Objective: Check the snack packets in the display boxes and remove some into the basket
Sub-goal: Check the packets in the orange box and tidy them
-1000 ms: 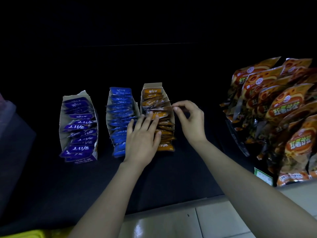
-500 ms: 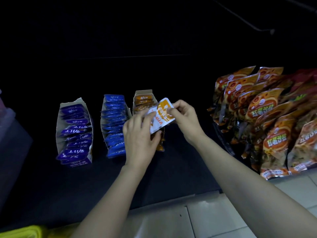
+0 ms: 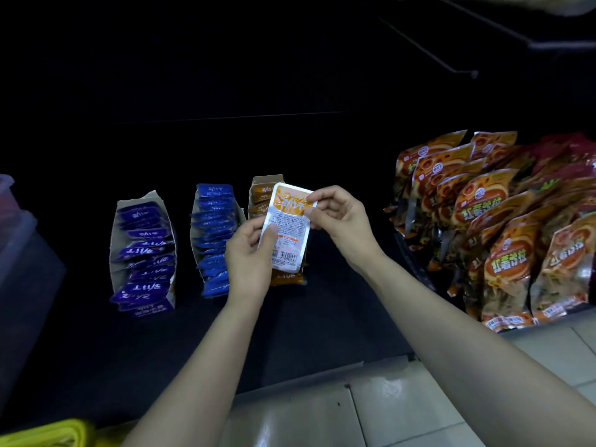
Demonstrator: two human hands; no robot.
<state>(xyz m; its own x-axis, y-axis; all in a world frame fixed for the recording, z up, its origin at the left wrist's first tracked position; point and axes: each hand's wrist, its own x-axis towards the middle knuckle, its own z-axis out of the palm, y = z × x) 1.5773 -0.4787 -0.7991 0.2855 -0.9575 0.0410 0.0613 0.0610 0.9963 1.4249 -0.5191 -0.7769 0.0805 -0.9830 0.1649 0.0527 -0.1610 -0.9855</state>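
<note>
At the lower left corner a yellow edge [image 3: 48, 432] shows, possibly the basket; too little is visible to be sure. Centre frame, the packet [image 3: 288, 227] is held up above the orange box [image 3: 263, 181]. The left grip [image 3: 250, 253] is clamped on its lower left edge, and the right grip [image 3: 342, 221] pinches its top right corner. It looks light, soft and slick, so the flat sealed rims are the place to hold, not the filled middle. The blue box [image 3: 193, 221] and purple box [image 3: 149, 197] stand left, and big bags [image 3: 503, 227] crowd the right. Open room lies nearer, over the dark shelf [image 3: 306, 333] front.
</note>
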